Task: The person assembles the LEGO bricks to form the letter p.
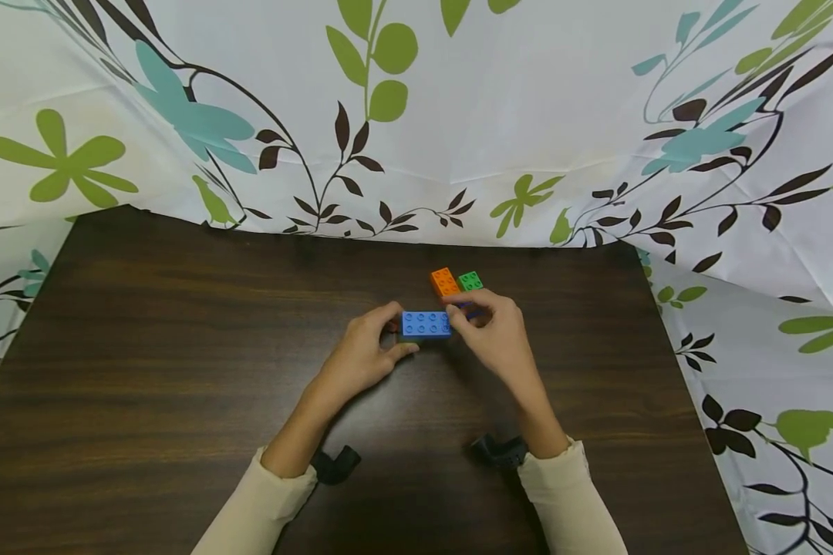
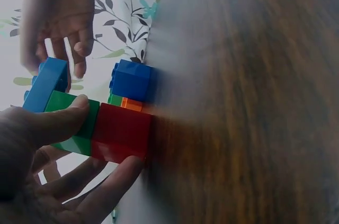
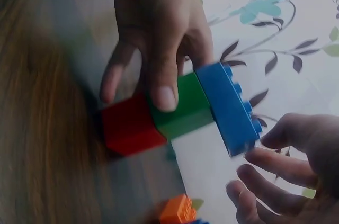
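Note:
My left hand (image 1: 362, 348) grips a stack of toy building bricks, its thumb pressed on the green brick (image 3: 189, 105). Lowest in the stack is a red brick (image 2: 121, 131), close to the tabletop. On top sits a longer light blue brick (image 1: 423, 324), which juts out to the right past the green one. My right hand (image 1: 496, 335) is at that jutting end, thumb and forefinger apart and right by its corner; whether they touch it I cannot tell. Its other fingers are loosely bent in the right wrist view.
Just beyond my right hand stand an orange brick (image 1: 444, 281), another green brick (image 1: 470, 280) and a darker blue brick (image 2: 131, 80), close together on the dark wooden table (image 1: 180, 347). A leaf-patterned cloth (image 1: 458, 116) hangs along the table's far edge.

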### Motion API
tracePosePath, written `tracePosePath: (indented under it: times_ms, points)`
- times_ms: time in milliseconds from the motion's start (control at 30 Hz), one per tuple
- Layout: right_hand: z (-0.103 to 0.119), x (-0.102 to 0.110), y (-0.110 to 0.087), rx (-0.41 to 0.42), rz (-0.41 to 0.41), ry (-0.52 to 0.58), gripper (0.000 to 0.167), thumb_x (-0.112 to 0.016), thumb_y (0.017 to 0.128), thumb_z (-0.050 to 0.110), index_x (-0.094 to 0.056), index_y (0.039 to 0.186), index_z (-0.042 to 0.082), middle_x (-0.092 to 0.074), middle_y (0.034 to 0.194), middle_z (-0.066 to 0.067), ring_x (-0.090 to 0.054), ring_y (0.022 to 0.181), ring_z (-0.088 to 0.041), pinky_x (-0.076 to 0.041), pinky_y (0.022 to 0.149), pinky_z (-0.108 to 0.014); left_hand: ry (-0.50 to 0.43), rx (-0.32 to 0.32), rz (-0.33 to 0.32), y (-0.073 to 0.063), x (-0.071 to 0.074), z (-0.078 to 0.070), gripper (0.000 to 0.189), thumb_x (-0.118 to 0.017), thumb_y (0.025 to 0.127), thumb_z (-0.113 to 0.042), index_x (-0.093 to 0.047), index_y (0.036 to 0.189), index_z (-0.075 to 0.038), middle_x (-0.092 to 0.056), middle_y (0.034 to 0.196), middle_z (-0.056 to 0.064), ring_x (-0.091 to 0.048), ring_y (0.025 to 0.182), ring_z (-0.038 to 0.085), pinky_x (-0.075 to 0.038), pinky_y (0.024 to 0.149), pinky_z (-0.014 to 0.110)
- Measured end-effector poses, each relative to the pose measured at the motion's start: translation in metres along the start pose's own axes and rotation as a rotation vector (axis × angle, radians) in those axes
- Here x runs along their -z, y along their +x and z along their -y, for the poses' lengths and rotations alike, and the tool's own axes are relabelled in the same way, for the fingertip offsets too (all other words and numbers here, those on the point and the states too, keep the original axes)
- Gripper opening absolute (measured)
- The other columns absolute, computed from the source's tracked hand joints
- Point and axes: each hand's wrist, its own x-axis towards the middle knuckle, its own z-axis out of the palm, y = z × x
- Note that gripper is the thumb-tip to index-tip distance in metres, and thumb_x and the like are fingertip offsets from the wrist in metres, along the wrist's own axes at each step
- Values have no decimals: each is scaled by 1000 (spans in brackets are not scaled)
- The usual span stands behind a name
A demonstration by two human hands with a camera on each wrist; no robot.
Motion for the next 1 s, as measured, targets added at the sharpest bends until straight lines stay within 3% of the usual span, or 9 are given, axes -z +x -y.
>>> tracePosePath:
  times_ms: [100, 200, 333, 433, 567, 767, 1000]
  points:
    - [-6, 6, 2, -25, -35, -19, 18, -78, 96, 12, -83, 113, 7, -78, 103, -12, -69, 86, -22, -55, 71, -21, 4, 5, 7, 0, 0, -1, 39, -87, 93, -18, -67, 126, -10, -76, 122, 13, -71, 118, 32, -56, 106, 56]
    - [-12, 11, 3, -54, -49, -34, 21, -82, 94, 12, -81, 114, 6, -77, 102, -15, -69, 84, -24, -56, 71, -22, 23, 3, 16, -1, 2, -1, 47, -88, 92, -19, -66, 133, -11, -74, 126, 14, -69, 113, 30, -57, 99, 52]
    - [-21, 13, 5, -84, -72, -56, 26, -85, 92, 13, -80, 115, 4, -77, 105, -18, -72, 89, -29, -64, 81, -37, 3, -14, 13, -2, 7, -2, 58, -90, 89, -19, -63, 140, -12, -69, 135, 15, -64, 111, 30, -59, 90, 46]
    - [-27, 14, 6, -114, -88, -77, 29, -87, 92, 15, -78, 116, 3, -77, 109, -20, -73, 95, -32, -64, 90, -48, -59, -43, 3, -3, 13, -6, 59, -91, 89, -18, -63, 140, -11, -67, 142, 15, -66, 122, 33, -62, 95, 48]
    - [-35, 12, 9, -171, -95, -106, 34, -88, 91, 20, -76, 118, 3, -77, 113, -20, -73, 98, -34, -62, 92, -50, -111, -73, 5, -3, 17, -11, 55, -91, 89, -18, -65, 137, -11, -67, 142, 13, -66, 129, 34, -62, 101, 48]
    - [-53, 2, 11, -239, -107, -109, 44, -90, 90, 29, -73, 122, 4, -75, 114, -18, -71, 100, -31, -61, 91, -41, -126, -80, -27, -3, 14, -15, 47, -90, 90, -19, -68, 131, -11, -70, 138, 11, -68, 124, 31, -63, 100, 45]
    - [-59, -2, 11, -215, -127, -65, 37, -89, 90, 23, -74, 117, 2, -76, 107, -19, -73, 94, -31, -54, 76, -13, -225, -78, -54, -3, 12, -11, 39, -86, 92, -11, -69, 127, -8, -72, 134, 15, -75, 114, 33, -64, 96, 45]
